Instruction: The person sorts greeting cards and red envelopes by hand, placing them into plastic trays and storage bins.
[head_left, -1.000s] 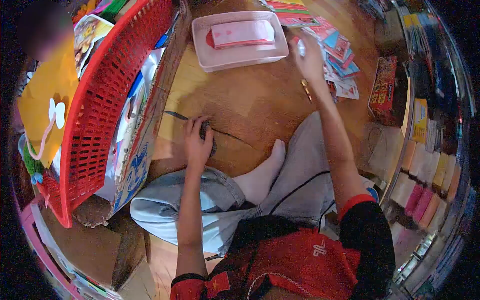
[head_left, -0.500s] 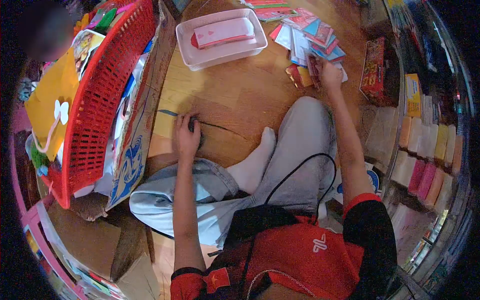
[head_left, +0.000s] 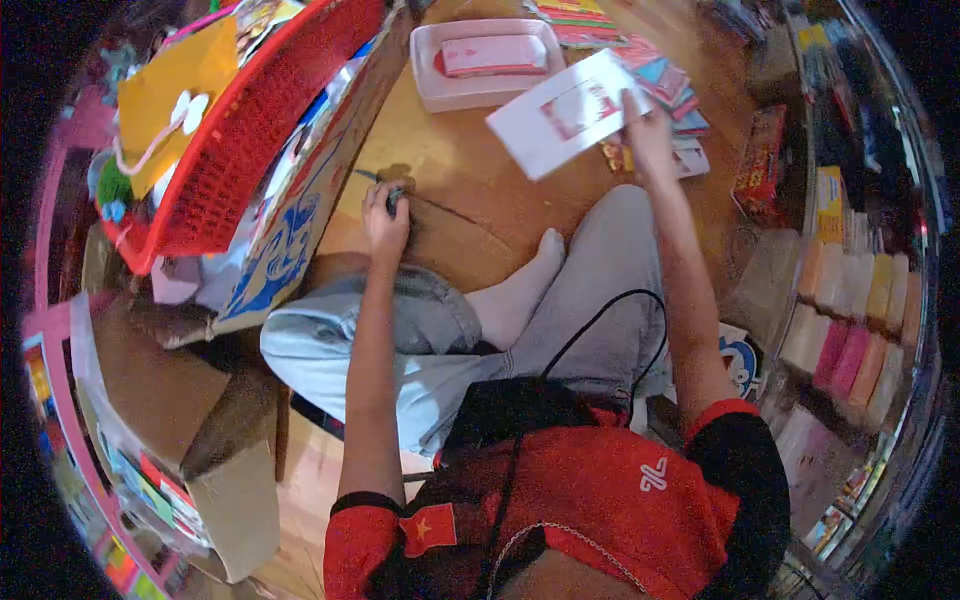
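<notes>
My right hand (head_left: pixel 648 130) grips the right edge of a flat white card (head_left: pixel 570 115) with a pink-red printed panel, held tilted above the floor. Behind and below it lies a fanned pile of colourful envelopes or cards (head_left: pixel 665 85), partly covered by the hand and card. My left hand (head_left: pixel 386 222) is low over the wooden floor, its fingers curled round a small dark object (head_left: pixel 395 198) too blurred to name. A white plastic basket (head_left: pixel 480 98) holding a stack of pink-and-white packets (head_left: pixel 495 55) stands behind the white card.
On the left, a red plastic basket (head_left: pixel 215 185) full of crafts leans over a cardboard box (head_left: pixel 290 240). An open carton (head_left: pixel 235 500) is nearer me. At right are a red box (head_left: pixel 762 165) and shelves with packed goods (head_left: pixel 850 275). My crossed legs (head_left: pixel 590 290) fill the middle.
My right hand has lifted the white card from the pile and brought it leftward. My left hand stays low with its fingers curled. The view has shifted, so the baskets appear further right and higher.
</notes>
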